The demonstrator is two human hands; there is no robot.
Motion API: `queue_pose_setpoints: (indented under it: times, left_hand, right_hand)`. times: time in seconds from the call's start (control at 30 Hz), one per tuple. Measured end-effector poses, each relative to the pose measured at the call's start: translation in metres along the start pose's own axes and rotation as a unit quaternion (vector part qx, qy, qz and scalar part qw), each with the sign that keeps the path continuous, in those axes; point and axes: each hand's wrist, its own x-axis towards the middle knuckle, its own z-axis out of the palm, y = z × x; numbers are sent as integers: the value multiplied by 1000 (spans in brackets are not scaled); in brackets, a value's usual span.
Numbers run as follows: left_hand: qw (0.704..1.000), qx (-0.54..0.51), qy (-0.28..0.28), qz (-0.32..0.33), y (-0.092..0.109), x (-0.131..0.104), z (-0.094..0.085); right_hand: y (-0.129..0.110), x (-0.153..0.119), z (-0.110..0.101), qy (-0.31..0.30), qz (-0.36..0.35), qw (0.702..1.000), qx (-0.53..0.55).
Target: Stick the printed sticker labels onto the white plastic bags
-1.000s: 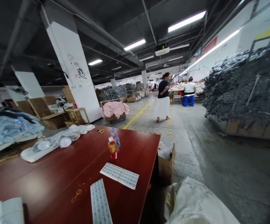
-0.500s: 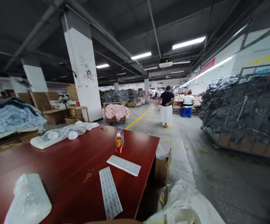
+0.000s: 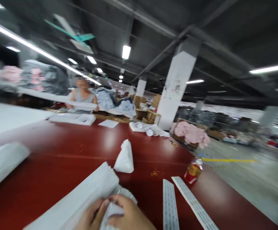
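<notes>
Low in the frame, my left hand (image 3: 93,214) and my right hand (image 3: 126,212) are close together, their fingers pinching thin white plastic (image 3: 113,209). Beside them a long white bundle (image 3: 81,195) lies slanting across the dark red table (image 3: 69,172). Just beyond it stands a bunched white plastic bag (image 3: 125,158). Two printed label strips (image 3: 170,204) lie to the right of my hands. Motion blurs the picture somewhat.
A bottle with a red and orange label (image 3: 193,171) stands near the table's right edge. Yellow bands (image 3: 154,173) and scissors (image 3: 174,144) lie on the table. A person (image 3: 82,94) across it holds white material. A pink pile (image 3: 190,132) stands beyond.
The view has swung left. My two hands and the white bundle have come into view at the bottom, and the person across the table now shows; the walking person has left the frame.
</notes>
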Motion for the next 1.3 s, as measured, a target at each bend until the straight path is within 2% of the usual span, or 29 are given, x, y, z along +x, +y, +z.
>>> queue_pose_setpoints:
  times: [0.03,0.13,0.33,0.43,0.57,0.7,0.8,0.87,0.93,0.97,1.0,1.03,1.1,1.13,1.2,1.27,1.3]
  left_hand:
    - [1000,-19,-1,-3,1,-3,0]
    - [999,-26,12,-23,2,-6,-2]
    - [988,-133,-21,-78,-3,-4,-2]
    - [993,-92,-18,-65,2,-6,-4]
    - [1000,14,-16,6,4,-8,-8]
    - [993,86,-39,65,2,-9,-8]
    - [993,92,-56,42,2,-8,-9]
    - [996,67,-59,7,3,-7,-10]
    - [997,32,-64,-2,4,-6,-11]
    - [997,16,-72,14,4,-5,-11]
    - [996,4,-84,43,4,-5,-11]
    - [992,-5,-102,78,5,-5,-11]
    - [979,-13,-142,143,5,-6,-9]
    - [974,-13,-157,161,6,-7,-8]
    - [970,-12,-172,170,6,-9,-6]
    - [971,-13,-172,166,7,-11,-5]
    - [971,-14,-174,165,7,-11,-5]
  right_hand:
    - [7,3,0,-7,-12,1000,23]
    - [24,12,-1,38,-43,998,31]
    - [35,18,0,32,-10,999,27]
    - [33,15,-1,10,-27,999,28]
    - [32,14,-4,-1,-79,996,29]
    - [30,16,-1,9,-140,990,-23]
    - [23,12,6,51,-183,976,-104]
    - [16,3,6,54,-191,969,-147]
    - [12,-9,-1,36,-181,974,-134]
    - [12,-14,-7,40,-168,979,-104]
    - [14,-18,-16,68,-147,985,-63]
    - [18,-20,-25,121,-117,986,-17]
    - [31,-19,-43,239,-33,968,61]
    - [37,-17,-50,269,13,960,83]
    - [49,-9,-57,243,88,962,91]
    - [55,0,-57,182,118,973,76]
    - [56,6,-54,171,121,976,66]
